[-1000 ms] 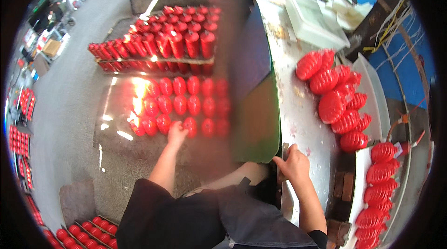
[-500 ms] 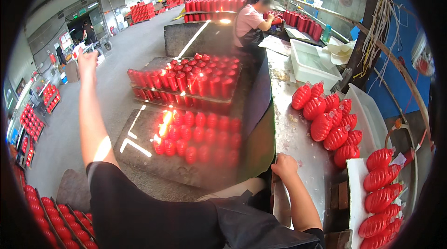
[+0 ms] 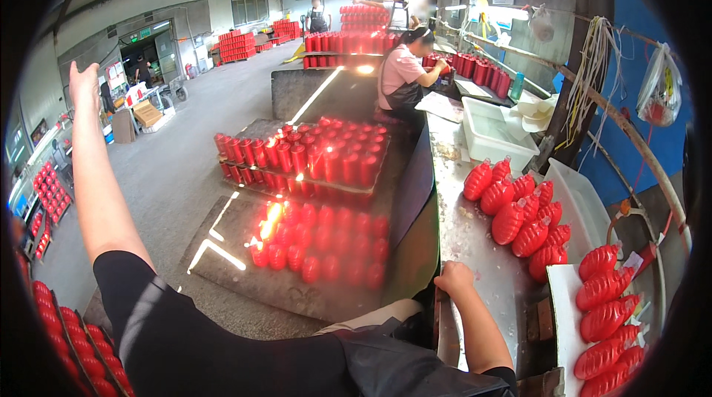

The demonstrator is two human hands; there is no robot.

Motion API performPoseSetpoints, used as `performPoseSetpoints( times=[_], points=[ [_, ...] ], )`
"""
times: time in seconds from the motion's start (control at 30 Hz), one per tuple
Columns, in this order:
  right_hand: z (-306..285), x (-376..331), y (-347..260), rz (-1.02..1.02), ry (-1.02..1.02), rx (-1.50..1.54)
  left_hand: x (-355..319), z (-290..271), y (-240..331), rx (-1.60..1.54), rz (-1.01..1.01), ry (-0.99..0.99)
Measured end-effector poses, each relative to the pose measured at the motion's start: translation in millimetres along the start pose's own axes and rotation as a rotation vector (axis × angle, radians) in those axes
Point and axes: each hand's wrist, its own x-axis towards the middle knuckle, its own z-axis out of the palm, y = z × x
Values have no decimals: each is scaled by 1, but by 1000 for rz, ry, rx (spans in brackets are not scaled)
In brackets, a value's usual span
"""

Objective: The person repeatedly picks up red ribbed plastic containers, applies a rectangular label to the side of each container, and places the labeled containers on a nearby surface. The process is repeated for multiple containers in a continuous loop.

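My left arm stretches out to the far left. My left hand (image 3: 84, 87) is raised with thumb and a finger apart, and nothing shows in it. On the near edge of the metal workbench (image 3: 475, 308), my right hand (image 3: 455, 278) is closed over the rim. Beyond that hand, a cluster of glossy red ribbed oval bottles (image 3: 508, 222) with clear necks lies on the bench. More red ribbed bottles (image 3: 604, 300) lie in a row on a white board (image 3: 565, 308) at the right. Neither hand touches any of them.
White plastic tubs (image 3: 498, 130) stand along the bench. Left of it, a board of red cylinders (image 3: 297, 152) and a lower board of red ovals (image 3: 326, 241) sit near the floor. A co-worker in pink (image 3: 404, 70) works farther along; racks of red pieces (image 3: 70, 338) fill the lower left.
My left arm has swung farther left and up, and its fingers have spread. The view has tilted upward. My right hand stays on the bench edge.
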Motion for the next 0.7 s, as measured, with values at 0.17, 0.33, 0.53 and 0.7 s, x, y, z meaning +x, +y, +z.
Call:
performPoseSetpoints(
  times=[0.17, 0.33, 0.53, 0.7],
  points=[
    [-1, -1, -1, 43, -11, -10, -27, 2, 27, -211, 18, -8],
    [2, 1, -1, 33, -1, -9, -47, 10, 27, -114, 41, 46],
    [4, 2, 0, 53, -10, 29, -39, 16, 9, -42, -31, -62],
    [5, 1, 1, 42, 26, 10, -63, 24, 7, -70, -50, -235]
  ],
)
